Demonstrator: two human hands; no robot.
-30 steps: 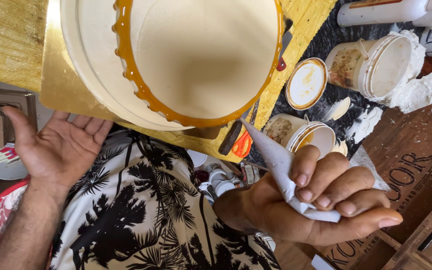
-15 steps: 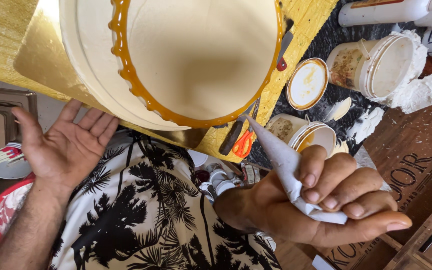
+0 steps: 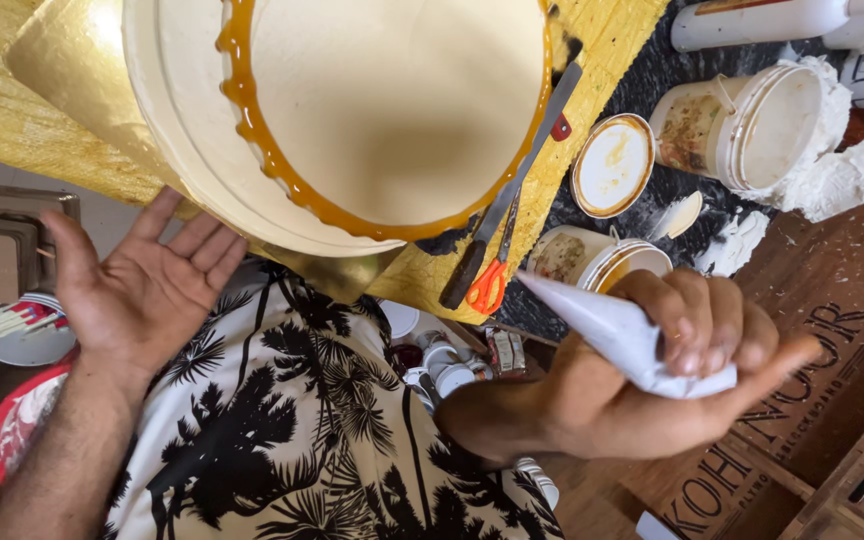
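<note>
Currently, head view: our right hand (image 3: 652, 370) is clenched around a white cone-shaped piping bag (image 3: 622, 335), near right, tip pointing up-left toward the round cream-frosted cake with an amber caramel drip rim (image 3: 392, 110). Our left hand (image 3: 142, 290) is open, palm up, gripping nothing, just beside the gold square cake board (image 3: 72, 70). Orange-handled scissors (image 3: 492, 275) and a long dark-handled spatula (image 3: 512, 190) lie right of the cake.
</note>
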